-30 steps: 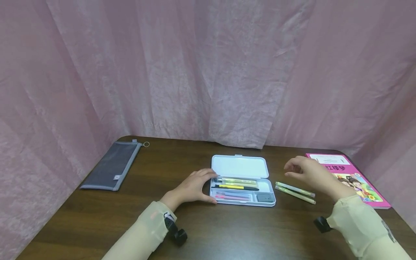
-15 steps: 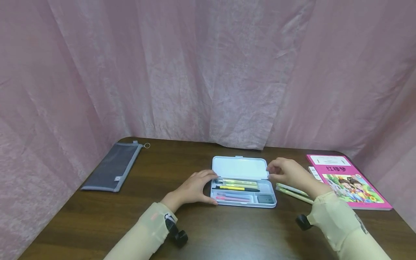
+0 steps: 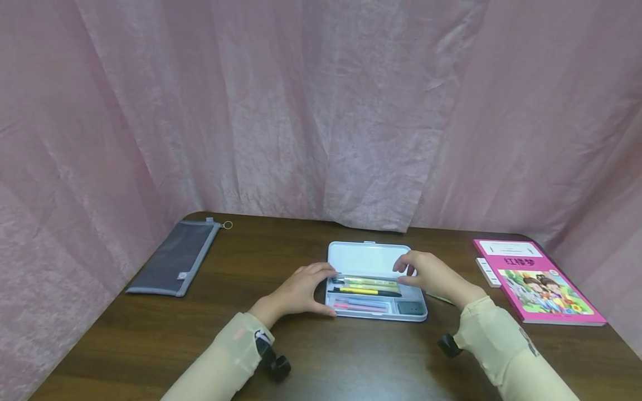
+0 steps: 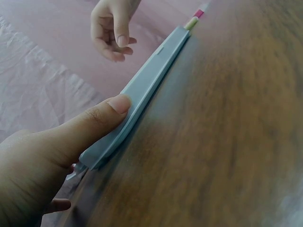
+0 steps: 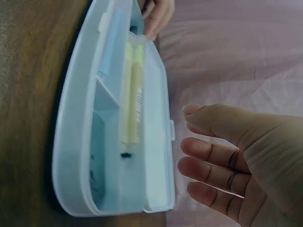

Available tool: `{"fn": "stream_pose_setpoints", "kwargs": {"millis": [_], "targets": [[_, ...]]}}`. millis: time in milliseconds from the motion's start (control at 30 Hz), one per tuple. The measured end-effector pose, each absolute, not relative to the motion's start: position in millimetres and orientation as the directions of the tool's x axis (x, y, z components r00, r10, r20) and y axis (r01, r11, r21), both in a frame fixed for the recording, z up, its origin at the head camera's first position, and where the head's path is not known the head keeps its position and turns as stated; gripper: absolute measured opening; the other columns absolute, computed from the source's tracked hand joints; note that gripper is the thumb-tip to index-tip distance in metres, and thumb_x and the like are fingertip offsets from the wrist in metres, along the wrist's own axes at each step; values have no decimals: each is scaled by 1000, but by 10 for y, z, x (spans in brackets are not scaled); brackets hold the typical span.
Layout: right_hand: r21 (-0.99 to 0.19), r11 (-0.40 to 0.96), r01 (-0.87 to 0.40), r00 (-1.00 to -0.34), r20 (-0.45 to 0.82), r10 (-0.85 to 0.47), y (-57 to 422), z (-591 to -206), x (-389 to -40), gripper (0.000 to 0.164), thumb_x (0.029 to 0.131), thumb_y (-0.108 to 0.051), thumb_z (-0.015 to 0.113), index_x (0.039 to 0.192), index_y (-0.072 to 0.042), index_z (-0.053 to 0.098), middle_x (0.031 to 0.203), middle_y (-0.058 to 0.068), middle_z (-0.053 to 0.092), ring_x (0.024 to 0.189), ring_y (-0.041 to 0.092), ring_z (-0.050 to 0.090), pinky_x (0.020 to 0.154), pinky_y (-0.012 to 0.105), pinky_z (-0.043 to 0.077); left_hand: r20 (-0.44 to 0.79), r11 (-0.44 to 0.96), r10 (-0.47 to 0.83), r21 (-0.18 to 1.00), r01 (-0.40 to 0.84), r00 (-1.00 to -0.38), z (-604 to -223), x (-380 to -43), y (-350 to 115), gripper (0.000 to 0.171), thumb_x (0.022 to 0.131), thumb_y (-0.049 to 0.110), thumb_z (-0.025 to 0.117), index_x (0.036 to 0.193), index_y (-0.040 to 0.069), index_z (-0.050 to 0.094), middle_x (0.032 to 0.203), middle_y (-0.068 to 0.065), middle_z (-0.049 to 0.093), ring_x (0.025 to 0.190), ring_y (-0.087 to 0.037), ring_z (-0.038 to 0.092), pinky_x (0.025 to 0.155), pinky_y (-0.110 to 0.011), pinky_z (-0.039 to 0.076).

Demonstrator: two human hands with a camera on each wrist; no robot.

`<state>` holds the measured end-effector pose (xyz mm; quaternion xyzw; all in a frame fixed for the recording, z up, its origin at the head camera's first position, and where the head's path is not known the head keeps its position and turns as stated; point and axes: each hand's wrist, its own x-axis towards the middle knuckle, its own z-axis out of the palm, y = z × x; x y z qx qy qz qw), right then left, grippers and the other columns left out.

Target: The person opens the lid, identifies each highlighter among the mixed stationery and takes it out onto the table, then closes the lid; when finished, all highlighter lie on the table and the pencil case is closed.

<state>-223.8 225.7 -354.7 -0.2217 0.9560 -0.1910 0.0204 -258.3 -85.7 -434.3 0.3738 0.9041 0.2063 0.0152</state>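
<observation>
A pale blue pencil case [image 3: 368,259] lies open and flat on the table, its lid tipped back. My left hand [image 3: 301,289] holds its left end, thumb [image 4: 118,105] against the front wall and fingertips near the hinge corner. Over the right part of the lid hovers my right hand [image 3: 433,275], fingers loosely bent and nothing between them. Inside the case are two light-yellow pens [image 5: 135,94], a yellow-and-black pen [image 3: 366,291], thin pink and blue sticks [image 3: 358,306] and a dark grey block [image 3: 410,307] in the right front compartment.
Right of the case, a light-green pen [image 3: 441,299] shows from behind my right hand. A pink book [image 3: 546,292] lies at the right with a small white box [image 3: 487,273] against its left edge. At the left lies a grey zip pouch [image 3: 170,259]. A pink curtain [image 3: 321,111] hangs behind.
My right hand has moved left, from near the book and loose pens to over the case's lid, uncovering the white box. The left hand stays on the case.
</observation>
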Motion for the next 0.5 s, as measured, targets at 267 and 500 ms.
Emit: {"fn": "stream_pose_setpoints", "kwargs": {"millis": [267,500], "targets": [[-367,829,-421,-897,34,-441,2141,-3719,-2311,15,82,-12,74,97,-10,70,87,-1,66,78,10,58,70,27,51,132,631,685,384,674,-717,-4331,-2580,-854,87,69,65,74,139,19,49,147,-2,45,139,-20,39,114,-45,33],[-335,825,-455,-886,72,-459,2050,-3824,-2336,11,81,-12,74,92,-10,72,86,-1,67,76,9,59,73,31,53,106,642,681,390,661,-724,-4323,-2578,-852,86,70,65,74,140,21,48,148,0,44,140,-18,37,115,-43,31]]}}
